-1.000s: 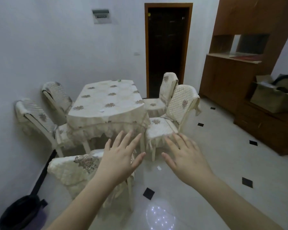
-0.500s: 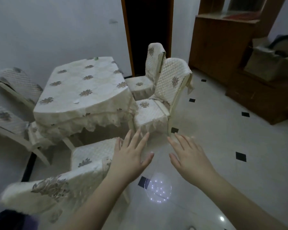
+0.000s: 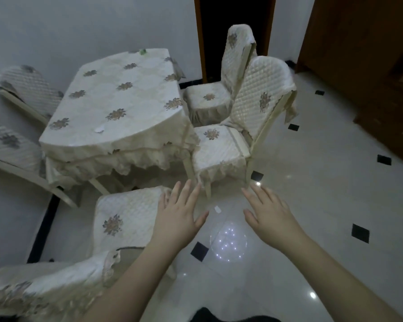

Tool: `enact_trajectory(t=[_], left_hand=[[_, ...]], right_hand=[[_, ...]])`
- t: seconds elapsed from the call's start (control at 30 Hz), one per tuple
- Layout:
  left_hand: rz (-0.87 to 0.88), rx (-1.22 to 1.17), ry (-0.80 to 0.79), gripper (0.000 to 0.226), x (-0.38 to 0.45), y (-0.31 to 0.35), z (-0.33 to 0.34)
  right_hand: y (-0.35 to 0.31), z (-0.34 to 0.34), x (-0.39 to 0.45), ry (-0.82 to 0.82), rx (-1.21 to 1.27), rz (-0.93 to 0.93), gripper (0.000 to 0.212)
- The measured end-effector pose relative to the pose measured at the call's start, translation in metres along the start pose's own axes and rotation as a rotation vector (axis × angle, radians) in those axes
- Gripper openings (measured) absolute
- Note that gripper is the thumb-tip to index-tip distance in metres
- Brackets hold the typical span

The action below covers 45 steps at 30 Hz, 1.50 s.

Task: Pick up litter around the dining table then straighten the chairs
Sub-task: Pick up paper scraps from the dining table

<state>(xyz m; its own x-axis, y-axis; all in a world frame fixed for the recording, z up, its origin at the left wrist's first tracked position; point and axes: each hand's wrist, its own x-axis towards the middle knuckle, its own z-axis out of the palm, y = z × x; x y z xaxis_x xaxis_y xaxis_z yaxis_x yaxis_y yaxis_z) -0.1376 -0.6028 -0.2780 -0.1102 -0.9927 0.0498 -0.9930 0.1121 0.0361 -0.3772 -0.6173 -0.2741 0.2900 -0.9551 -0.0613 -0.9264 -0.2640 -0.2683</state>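
A dining table (image 3: pixel 116 105) under a cream flowered cloth stands against the wall. A small white scrap of paper (image 3: pixel 217 209) lies on the floor tiles between my hands. Another white scrap (image 3: pixel 99 130) sits on the tablecloth, and a small green bit (image 3: pixel 142 51) lies at the table's far edge. My left hand (image 3: pixel 177 217) hovers with fingers spread, beside the seat of the nearest chair (image 3: pixel 128 219). My right hand (image 3: pixel 268 212) is also spread, holding nothing. Both hands are above the floor.
Two covered chairs (image 3: pixel 221 149) (image 3: pixel 209 98) stand at the table's right, turned at angles. Two more chairs (image 3: pixel 12 145) (image 3: pixel 28 87) lean against the left wall. A dark doorway (image 3: pixel 233 22) is behind, and a brown wooden cabinet (image 3: pixel 358 54) lines the right side.
The view has moved closer to the table and tilted further down. Both hands stayed spread in front of me, and the white scrap on the floor now shows between them.
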Motion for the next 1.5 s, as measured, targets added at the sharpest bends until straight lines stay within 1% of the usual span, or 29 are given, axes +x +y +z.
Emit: enact_trajectory(t=[0.1, 0.13, 0.23, 0.3, 0.43, 0.53, 0.63, 0.77, 0.87, 1.0, 1.13, 1.27, 1.4, 1.5], left_hand=[[-0.063, 0.010, -0.039, 0.070, 0.028, -0.016, 0.017], [-0.068, 0.004, -0.045, 0.070, 0.038, -0.022, 0.022], [-0.067, 0.009, -0.073, 0.072, 0.076, -0.045, 0.040], [-0.080, -0.001, -0.079, 0.073, 0.108, -0.060, 0.051], [-0.122, -0.039, -0.136, 0.072, 0.175, -0.086, 0.061], [-0.073, -0.023, -0.176, 0.072, 0.218, -0.097, 0.069], [-0.054, 0.001, -0.158, 0.074, 0.258, -0.106, 0.081], [-0.115, -0.026, -0.139, 0.072, 0.290, -0.103, 0.106], [-0.163, -0.064, -0.169, 0.069, 0.304, -0.095, 0.136], [-0.184, -0.079, -0.185, 0.067, 0.320, -0.090, 0.184], [-0.302, -0.093, -0.285, 0.065, 0.332, -0.086, 0.250], [-0.375, -0.137, -0.377, 0.065, 0.339, -0.088, 0.334], [-0.375, -0.154, -0.408, 0.066, 0.342, -0.093, 0.430], [-0.399, -0.157, -0.408, 0.066, 0.339, -0.097, 0.505]], right_hand=[[0.005, 0.011, 0.044, -0.051, 0.021, -0.019, 0.084], [0.005, 0.016, 0.059, -0.079, 0.013, -0.034, 0.081], [0.006, 0.029, 0.112, -0.128, 0.008, -0.081, 0.062], [0.006, 0.039, 0.149, -0.155, -0.006, -0.120, 0.057], [0.015, 0.044, 0.219, -0.198, -0.020, -0.103, 0.058], [0.021, 0.048, 0.258, -0.225, 0.011, -0.063, 0.058], [0.028, 0.062, 0.287, -0.259, 0.028, -0.042, 0.059], [0.040, 0.086, 0.326, -0.212, 0.070, 0.021, 0.060], [0.049, 0.115, 0.359, -0.185, 0.127, -0.052, 0.061], [0.061, 0.167, 0.402, -0.192, 0.178, -0.211, 0.063], [0.090, 0.245, 0.438, -0.341, 0.115, -0.320, 0.065], [0.123, 0.336, 0.458, -0.448, 0.057, -0.299, 0.069], [0.150, 0.438, 0.471, -0.477, 0.003, -0.289, 0.071], [0.168, 0.514, 0.483, -0.500, -0.013, -0.266, 0.068]])
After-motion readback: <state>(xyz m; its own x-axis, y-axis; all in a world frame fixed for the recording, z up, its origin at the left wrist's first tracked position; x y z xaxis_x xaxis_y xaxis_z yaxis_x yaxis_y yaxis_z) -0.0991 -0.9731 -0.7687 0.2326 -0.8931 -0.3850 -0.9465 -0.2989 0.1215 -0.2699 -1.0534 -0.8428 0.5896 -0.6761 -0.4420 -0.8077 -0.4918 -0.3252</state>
